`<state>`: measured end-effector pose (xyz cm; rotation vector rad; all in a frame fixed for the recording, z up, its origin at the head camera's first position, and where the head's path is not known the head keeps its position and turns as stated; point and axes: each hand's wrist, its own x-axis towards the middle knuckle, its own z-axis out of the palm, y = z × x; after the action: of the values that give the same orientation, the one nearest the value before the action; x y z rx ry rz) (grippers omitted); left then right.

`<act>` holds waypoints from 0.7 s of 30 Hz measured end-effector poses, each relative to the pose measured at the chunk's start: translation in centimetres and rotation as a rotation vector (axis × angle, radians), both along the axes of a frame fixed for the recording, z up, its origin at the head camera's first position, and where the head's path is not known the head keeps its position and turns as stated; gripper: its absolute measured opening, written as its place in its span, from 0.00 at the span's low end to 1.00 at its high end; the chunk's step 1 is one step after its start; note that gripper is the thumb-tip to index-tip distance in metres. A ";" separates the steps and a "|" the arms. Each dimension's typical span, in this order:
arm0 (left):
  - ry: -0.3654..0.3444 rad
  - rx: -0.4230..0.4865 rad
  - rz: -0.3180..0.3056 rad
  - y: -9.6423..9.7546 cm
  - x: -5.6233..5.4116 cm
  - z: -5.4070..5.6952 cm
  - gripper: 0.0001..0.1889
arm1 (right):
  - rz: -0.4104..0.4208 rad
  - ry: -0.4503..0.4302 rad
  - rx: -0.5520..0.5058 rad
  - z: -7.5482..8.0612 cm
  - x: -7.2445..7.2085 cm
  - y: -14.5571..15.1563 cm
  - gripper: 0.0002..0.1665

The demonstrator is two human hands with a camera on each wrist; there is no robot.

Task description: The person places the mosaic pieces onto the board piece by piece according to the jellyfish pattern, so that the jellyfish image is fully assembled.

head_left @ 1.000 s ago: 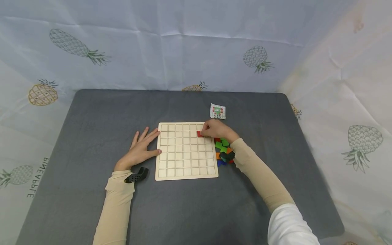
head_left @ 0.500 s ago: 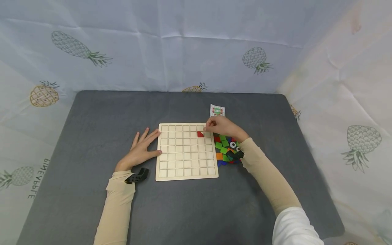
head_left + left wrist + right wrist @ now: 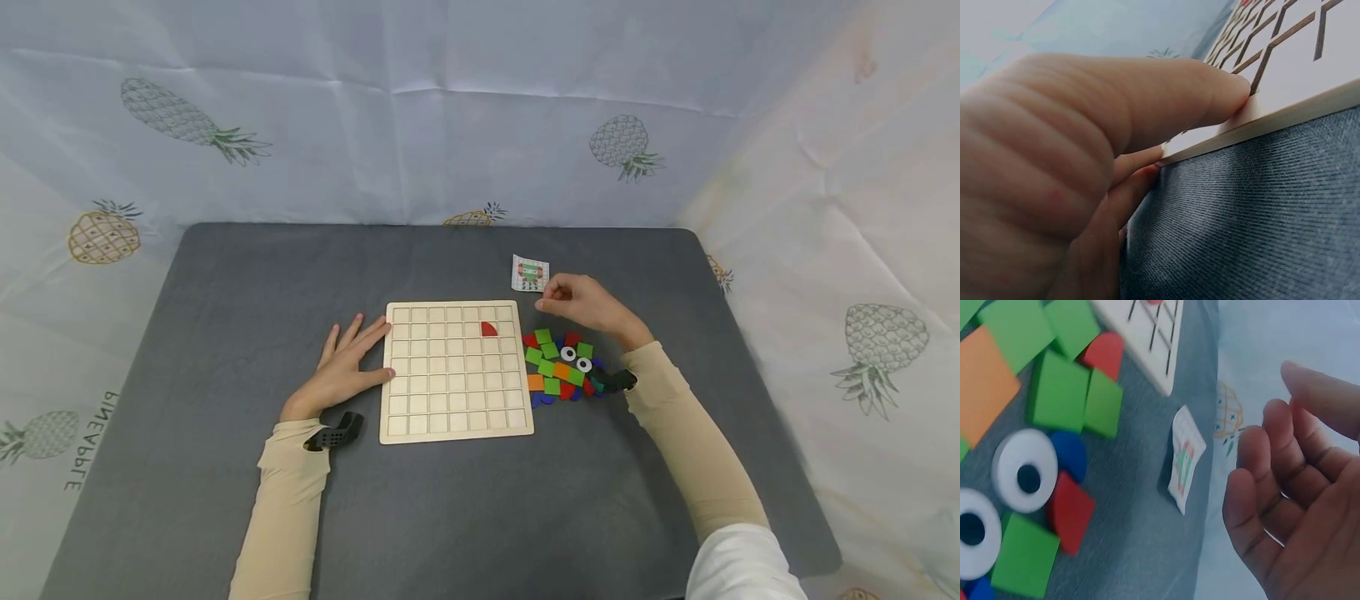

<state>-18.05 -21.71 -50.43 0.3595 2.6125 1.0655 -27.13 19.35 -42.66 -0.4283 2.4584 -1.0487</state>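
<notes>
A pale wooden grid board (image 3: 457,375) lies flat on the table. One red quarter-round tile (image 3: 489,329) sits in a cell near its upper right. My left hand (image 3: 340,367) rests at the board's left edge, fingers spread and thumb touching the rim, as the left wrist view also shows. My right hand (image 3: 588,304) is above the table just right of the small picture card (image 3: 529,273), its fingers loosely curled with nothing between them. Below that hand lies a pile of green, red, orange and blue tiles, with two white eye rings (image 3: 1025,471).
The dark grey tabletop (image 3: 450,517) carries the board, card and tile pile, which sits against the board's right side. A pineapple-print curtain (image 3: 360,125) hangs behind and beside the table. Each wrist wears a black camera band (image 3: 337,431).
My right hand has let go of the red tile, leaving it on the board, and has moved right, uncovering the tile pile and card. My left hand has stayed in place.
</notes>
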 end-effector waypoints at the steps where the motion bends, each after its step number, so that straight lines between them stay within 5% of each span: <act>1: 0.002 -0.001 0.001 0.0 0.0 -0.1 0.45 | -0.013 0.004 0.003 0.0 0.0 0.1 0.13; 9: 0.010 -0.014 0.003 -0.2 0.0 -0.3 0.45 | -0.010 0.096 0.109 -1.3 0.5 0.5 0.12; 21: 0.016 -0.003 0.006 0.0 0.0 -0.2 0.44 | 0.076 0.083 0.214 -3.0 1.2 0.7 0.17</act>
<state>-18.07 -21.71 -50.60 0.3611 2.6308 1.0645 -25.93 20.04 -45.71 -0.4994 2.5711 -0.7418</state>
